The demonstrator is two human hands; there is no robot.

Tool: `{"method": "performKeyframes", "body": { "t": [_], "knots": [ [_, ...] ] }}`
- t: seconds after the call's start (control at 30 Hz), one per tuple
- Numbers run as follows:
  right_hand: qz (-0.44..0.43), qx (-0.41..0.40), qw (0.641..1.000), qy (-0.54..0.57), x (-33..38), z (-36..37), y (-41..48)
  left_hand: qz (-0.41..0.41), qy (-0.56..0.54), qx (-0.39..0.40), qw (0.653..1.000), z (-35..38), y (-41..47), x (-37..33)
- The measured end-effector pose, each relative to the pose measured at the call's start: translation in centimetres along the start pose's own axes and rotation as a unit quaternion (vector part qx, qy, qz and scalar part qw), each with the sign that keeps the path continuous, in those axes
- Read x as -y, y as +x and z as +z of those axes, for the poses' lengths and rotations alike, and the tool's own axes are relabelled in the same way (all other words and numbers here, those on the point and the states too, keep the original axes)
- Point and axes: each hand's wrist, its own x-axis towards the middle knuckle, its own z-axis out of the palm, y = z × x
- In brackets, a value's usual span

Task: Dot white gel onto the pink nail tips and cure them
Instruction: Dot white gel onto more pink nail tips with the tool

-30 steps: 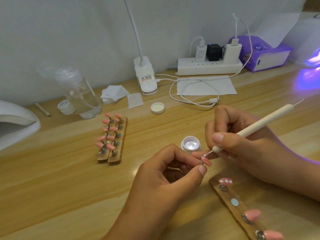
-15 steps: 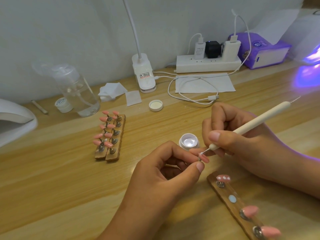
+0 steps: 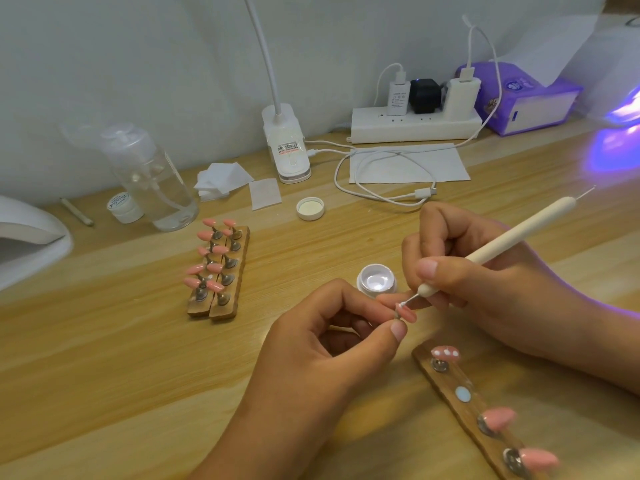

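1. My left hand [image 3: 332, 344] has a single pink nail tip [image 3: 408, 314] pinched between thumb and forefinger, over the table [image 3: 104, 341].
2. My right hand [image 3: 485, 271] grips the white dotting tool [image 3: 512, 237] like a pen. The fingers curl round the shaft and the fine point is down on the left end of that tip, with a bead of white gel right where they meet.
3. The open gel pot [image 3: 376, 283] sits just behind the pinched tip, between my two hands, white inside.
4. Lower right, a wooden strip [image 3: 448, 381] lies on the table. The dotted tip [image 3: 445, 353] at its far end already wears white spots, and two plain pink tips [image 3: 498, 418] stand further down toward me.
5. Off to the left, well apart, two wooden holders [image 3: 218, 271] lie side by side, carrying rows of undotted pink tips.
6. Far right edge — the curing lamp [image 3: 623, 112] glows violet, throwing purple onto the table.
7. A white jar lid [image 3: 310, 208] lies open side up, further back than the pot.
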Motion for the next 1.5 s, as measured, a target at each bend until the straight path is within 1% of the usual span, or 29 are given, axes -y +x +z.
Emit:
{"method": "performKeyframes", "body": {
  "t": [0.4, 0.53, 0.87, 1.03, 1.13, 1.23, 1.33, 1.4, 1.5],
  "knots": [
    [0.003, -0.001, 1.0, -0.004, 0.0, 0.0, 0.0, -0.001, -0.009, -0.002, 1.0, 0.1, 0.0, -0.1],
    [0.003, -0.004, 1.0, -0.021, -0.1, -0.1, 0.0, -0.002, -0.004, -0.003, 1.0, 0.1, 0.0, -0.1],
    [0.01, -0.002, 1.0, -0.012, -0.2, -0.3, -0.1, -0.002, -0.001, -0.005, 1.0, 0.1, 0.0, -0.1],
    [0.031, -0.011, 0.999, -0.002, -0.2, -0.4, 0.0, -0.007, -0.006, -0.006, 1.0, 0.1, 0.0, -0.1],
    [0.047, -0.019, 0.998, 0.044, -0.1, -0.5, 0.2, -0.011, -0.012, -0.002, 1.0, 0.0, 0.0, -0.1],
    [0.031, -0.062, 0.996, 0.064, 0.0, -0.8, 0.9, -0.011, -0.015, -0.001, 1.0, 0.0, 0.0, -0.2],
    [0.017, -0.101, 0.995, 0.014, 0.1, -1.8, 1.3, -0.006, -0.018, 0.001, 1.0, 0.0, 0.0, -0.1],
    [0.003, -0.105, 0.992, -0.072, 0.1, -2.1, 1.3, -0.003, -0.018, 0.002, 1.0, 0.0, 0.1, -0.2],
    [-0.006, -0.101, 0.977, -0.188, -0.2, -1.6, 0.9, 0.003, -0.023, -0.007, 1.0, -0.1, 0.2, -0.2]
  ]
}}
